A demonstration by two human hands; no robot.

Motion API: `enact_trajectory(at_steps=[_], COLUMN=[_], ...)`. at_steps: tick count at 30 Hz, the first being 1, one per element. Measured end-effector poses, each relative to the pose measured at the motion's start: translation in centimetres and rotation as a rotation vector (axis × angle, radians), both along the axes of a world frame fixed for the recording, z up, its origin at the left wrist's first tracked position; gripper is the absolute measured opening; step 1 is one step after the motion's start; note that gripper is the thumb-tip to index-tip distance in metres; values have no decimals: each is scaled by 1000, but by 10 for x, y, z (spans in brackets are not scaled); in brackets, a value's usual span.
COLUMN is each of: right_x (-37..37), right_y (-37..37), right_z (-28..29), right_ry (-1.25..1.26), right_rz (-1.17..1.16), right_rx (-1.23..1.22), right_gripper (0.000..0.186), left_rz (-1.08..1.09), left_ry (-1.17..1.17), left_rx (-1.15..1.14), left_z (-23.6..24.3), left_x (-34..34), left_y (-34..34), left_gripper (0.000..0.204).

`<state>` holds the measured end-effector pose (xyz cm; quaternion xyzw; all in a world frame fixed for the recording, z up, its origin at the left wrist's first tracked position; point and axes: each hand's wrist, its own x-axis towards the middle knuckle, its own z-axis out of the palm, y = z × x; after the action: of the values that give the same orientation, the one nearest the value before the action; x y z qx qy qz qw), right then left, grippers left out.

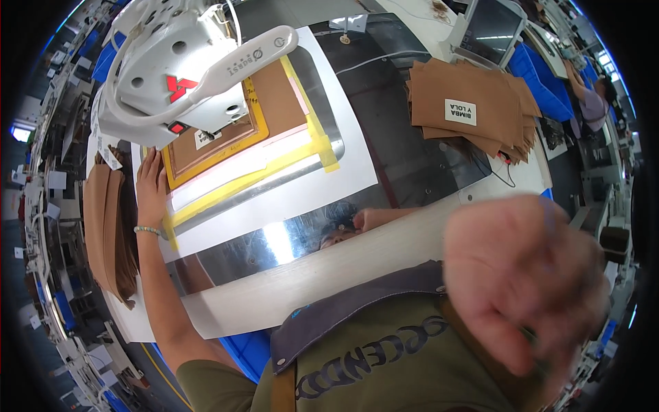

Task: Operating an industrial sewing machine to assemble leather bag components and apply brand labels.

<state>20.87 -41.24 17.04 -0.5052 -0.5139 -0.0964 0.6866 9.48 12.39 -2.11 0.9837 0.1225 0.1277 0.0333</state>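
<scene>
My left hand [152, 182] lies flat with its fingers stretched out, at the left side of a yellow-edged template frame [257, 110]. Inside that frame sits a brown piece [237, 132] with a white label [207, 139]. The white sewing machine head [165, 65] hangs over it and hides part of the frame. Close to the camera at the right, my right hand [522, 275] is raised and blurred. Its fingers look curled in; whatever they may hold is hidden.
Brown labelled pieces [473, 103] are piled at the right of the table, beside a blue bin [542, 82] and a screen [489, 33]. Another brown stack [106, 226] stands left of my left forearm. A white sheet [329, 189] lies under the frame, on a shiny metal plate [302, 237].
</scene>
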Motion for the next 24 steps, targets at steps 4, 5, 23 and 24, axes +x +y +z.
enact_trajectory(at_steps=[4,5,23,24], right_x=[24,24,62,71], right_y=[5,7,65,74], right_z=[6,5,-125,-137], right_ry=[-619,-697,-914,-862], right_rz=[-2,5,-70,-73], right_rx=[563,646,-566,-640], right_gripper=[37,40,28,32], left_rz=[37,40,101,95], left_ry=[85,94,-179,-153], left_rx=[14,13,-243,-256], left_z=[6,7,-2,-3], left_x=[10,13,82,87], left_y=[-1,-3,-129,-133], left_gripper=[46,46,22,22])
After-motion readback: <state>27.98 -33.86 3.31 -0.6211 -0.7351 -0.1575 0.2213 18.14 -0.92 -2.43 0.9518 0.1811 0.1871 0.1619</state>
